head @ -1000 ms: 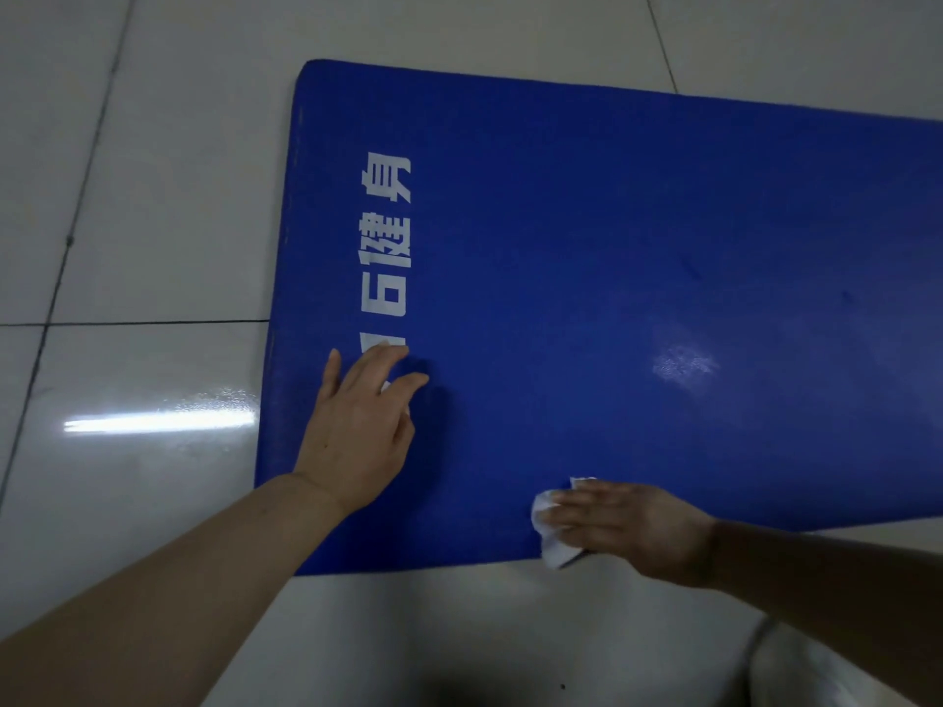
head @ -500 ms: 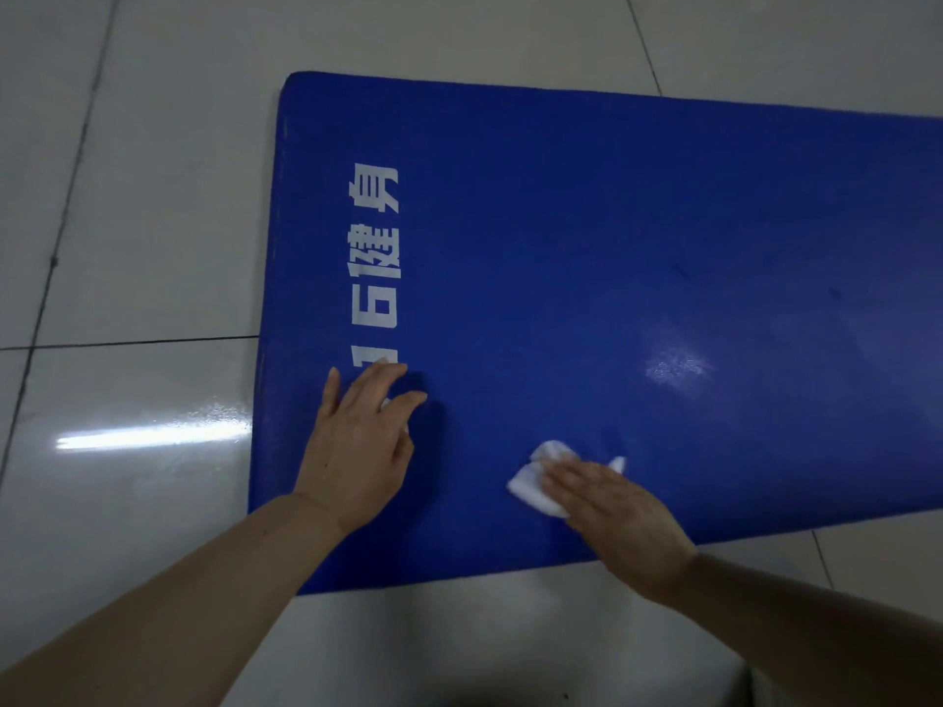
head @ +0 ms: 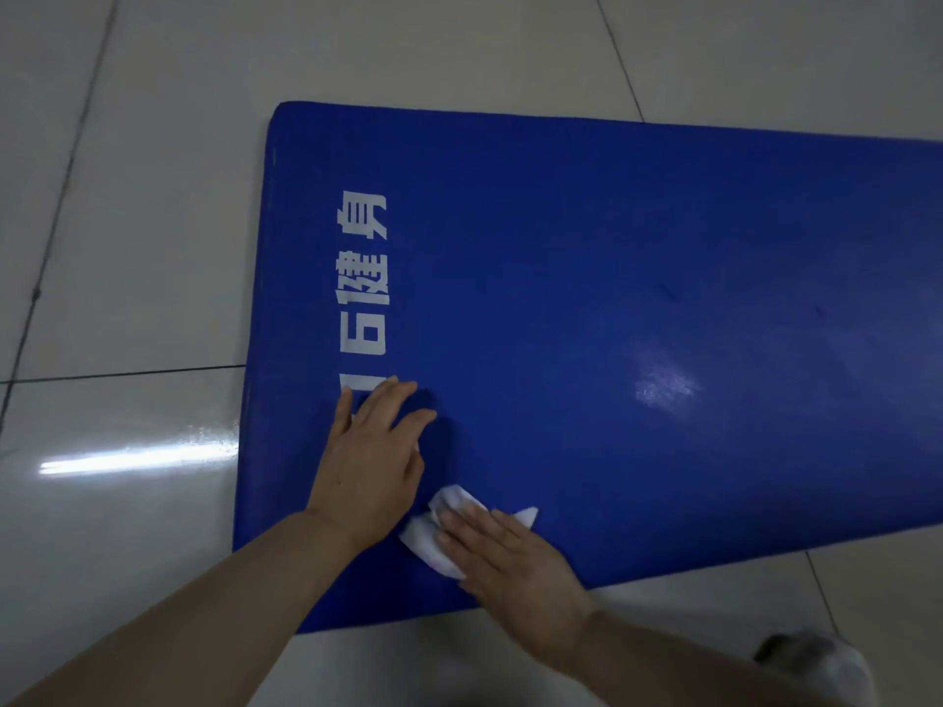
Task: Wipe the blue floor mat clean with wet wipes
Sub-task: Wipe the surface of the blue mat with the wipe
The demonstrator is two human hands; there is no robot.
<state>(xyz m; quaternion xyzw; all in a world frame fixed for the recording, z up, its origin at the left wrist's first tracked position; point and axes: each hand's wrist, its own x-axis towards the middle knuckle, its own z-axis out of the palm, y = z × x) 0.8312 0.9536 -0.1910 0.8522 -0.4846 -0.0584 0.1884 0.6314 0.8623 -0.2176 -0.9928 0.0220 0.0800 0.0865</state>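
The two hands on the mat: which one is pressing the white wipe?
The right hand, nearer the mat's front edge, presses the wet wipe with flat fingers. The left hand lies bare on the mat, by the white lettering.

I saw a glossy pale tiled floor with dark grout lines carrying the blue mat, which lay flat; a grey-white object sat near its front edge.
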